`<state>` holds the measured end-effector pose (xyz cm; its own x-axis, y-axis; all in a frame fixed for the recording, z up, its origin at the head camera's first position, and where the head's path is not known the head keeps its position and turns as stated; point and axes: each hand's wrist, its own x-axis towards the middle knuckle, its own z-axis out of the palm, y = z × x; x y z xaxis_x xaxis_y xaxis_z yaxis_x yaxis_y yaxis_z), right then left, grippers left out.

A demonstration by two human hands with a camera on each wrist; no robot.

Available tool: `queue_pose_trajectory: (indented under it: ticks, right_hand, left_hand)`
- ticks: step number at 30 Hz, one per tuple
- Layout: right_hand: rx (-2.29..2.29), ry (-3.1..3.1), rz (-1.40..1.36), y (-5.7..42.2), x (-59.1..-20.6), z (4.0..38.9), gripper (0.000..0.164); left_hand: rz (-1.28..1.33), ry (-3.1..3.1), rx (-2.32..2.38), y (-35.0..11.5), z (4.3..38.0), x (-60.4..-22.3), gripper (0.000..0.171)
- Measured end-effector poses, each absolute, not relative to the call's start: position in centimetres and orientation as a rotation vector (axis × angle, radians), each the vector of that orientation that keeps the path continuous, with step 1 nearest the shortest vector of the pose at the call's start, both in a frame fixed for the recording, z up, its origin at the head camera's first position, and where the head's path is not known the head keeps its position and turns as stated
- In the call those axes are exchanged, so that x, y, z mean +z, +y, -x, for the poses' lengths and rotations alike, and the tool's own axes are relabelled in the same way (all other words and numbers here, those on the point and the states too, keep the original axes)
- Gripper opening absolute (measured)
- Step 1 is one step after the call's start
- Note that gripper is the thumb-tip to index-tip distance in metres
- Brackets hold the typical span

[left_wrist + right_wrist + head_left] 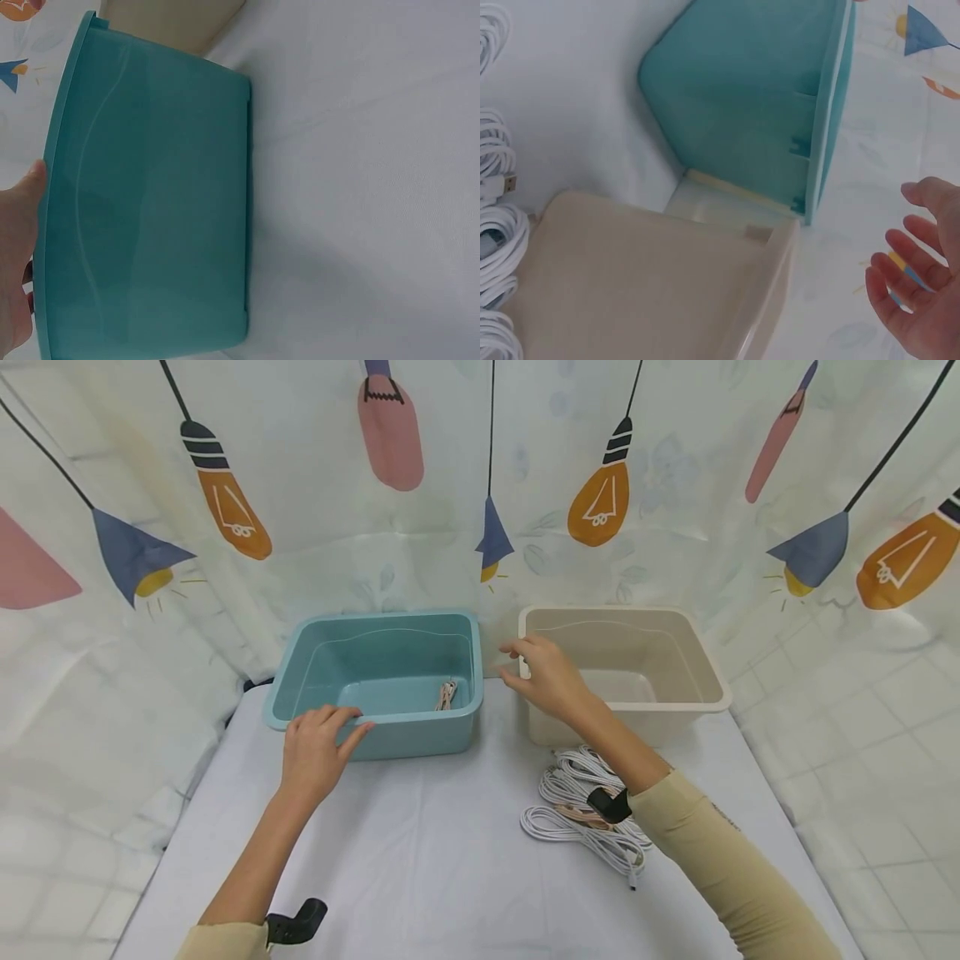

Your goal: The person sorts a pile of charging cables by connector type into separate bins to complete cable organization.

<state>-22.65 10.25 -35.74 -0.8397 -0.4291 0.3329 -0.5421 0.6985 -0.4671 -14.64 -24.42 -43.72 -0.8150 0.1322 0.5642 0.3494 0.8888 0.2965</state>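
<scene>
Loosely holding the near rim of the teal bin (408, 742), the left hand (313, 760) lays its fingers over the edge. The right hand (551, 677) hangs above the left rim of the beige bin (555, 727), thumb and curved fingers apart; the right wrist view shows its bare palm side. Only the head view looks inside the teal bin, where a small tied cable bundle (446, 695) lies at the near right. White coiled cables (581, 839), smooth and looped, lie on the cloth (427, 843) near the beige bin; the right wrist view adds a metal-tipped plug (510, 184) and notched tabs (801, 146) under the teal rim. The left wrist view shows the teal wall's shallow curved line. Both bins look like smooth plastic, round-cornered and flared upward.
</scene>
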Motion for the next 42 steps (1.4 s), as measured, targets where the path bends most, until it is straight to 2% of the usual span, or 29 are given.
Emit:
queue_pose_trajectory:
  ticks: [16,42]
  right_hand:
    - [0.817,-2.686,-0.757,13.0,-36.9,19.7,0.031]
    - [0.847,-2.667,-0.72,18.1,-41.6,14.9,0.032]
  left_hand:
    - [0.333,-2.526,-0.538,-24.3,14.5,-43.6,0.027]
    - [0.33,-2.516,-0.538,-24.2,14.4,-43.6,0.027]
